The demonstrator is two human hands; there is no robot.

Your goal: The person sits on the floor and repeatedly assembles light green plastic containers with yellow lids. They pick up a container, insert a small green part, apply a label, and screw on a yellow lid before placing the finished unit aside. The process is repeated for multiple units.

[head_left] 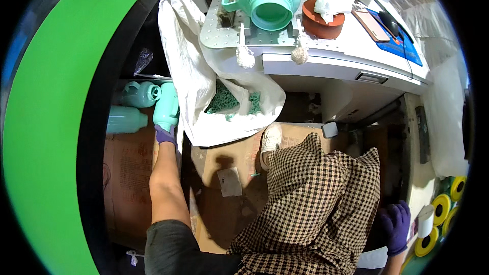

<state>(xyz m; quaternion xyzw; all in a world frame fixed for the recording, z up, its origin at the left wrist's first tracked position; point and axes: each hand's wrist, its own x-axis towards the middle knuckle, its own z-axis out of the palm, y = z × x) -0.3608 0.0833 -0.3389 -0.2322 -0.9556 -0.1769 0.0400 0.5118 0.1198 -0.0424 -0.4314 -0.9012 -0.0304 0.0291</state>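
My left hand [165,135], in a purple glove, reaches to the left and grips the near end of a mint-green thermos jug shell [166,108]. That shell lies inside an open cardboard box [130,165], against its right wall. Two similar pieces rest beside it: a jug shell with a handle [141,94] and a smooth jug shell [126,119]. At the lower right my right hand [396,226], also gloved in purple, has its fingers apart with nothing visible in them. It is nearest to a small white roll [425,221].
A mint-green jug shell [270,2] lies mouth toward me on a perforated plate [219,33]. Right of it stand a red-brown bowl [323,23] and a phone [371,24]. A white sack [196,86] holds green scraps. Yellow-rimmed rolls [427,242] line the lower right.
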